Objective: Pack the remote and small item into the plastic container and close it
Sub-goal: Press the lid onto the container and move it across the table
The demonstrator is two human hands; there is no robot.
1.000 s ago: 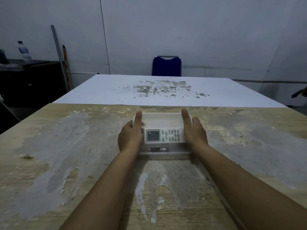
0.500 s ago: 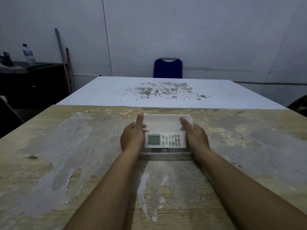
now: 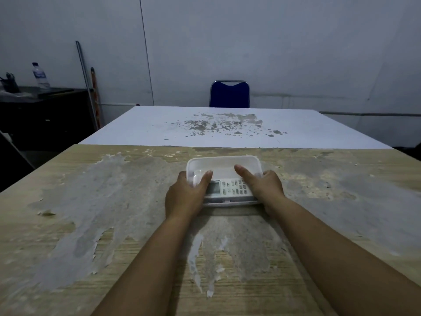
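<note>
Plastic container (image 3: 224,164): white, rectangular with rounded corners, resting on the worn wooden tabletop (image 3: 91,201), near its far edge and straight ahead of the person.
Lid: a translucent cover appears to lie over the container, with the contents showing through; whether it is fully seated I cannot tell.
Remote (image 3: 227,189): white, lying lengthwise along the container's near side, screen to the left, buttons to the right.
Small item (image 3: 197,176): a pale rounded shape at the container's left end, just beyond the remote; too blurred to name.
Left hand (image 3: 185,197): its grip is wrapped around the container's left end, thumb laid on top, pointing inward.
Right hand (image 3: 265,187): its grip clasps the container's right end, thumb stretched across the top toward the middle.
Beyond: a second white tabletop (image 3: 227,126) with flaked patches, then a blue chair (image 3: 229,94) against the wall.
Far left: a water bottle (image 3: 41,76) standing on a dark cabinet (image 3: 45,110).
</note>
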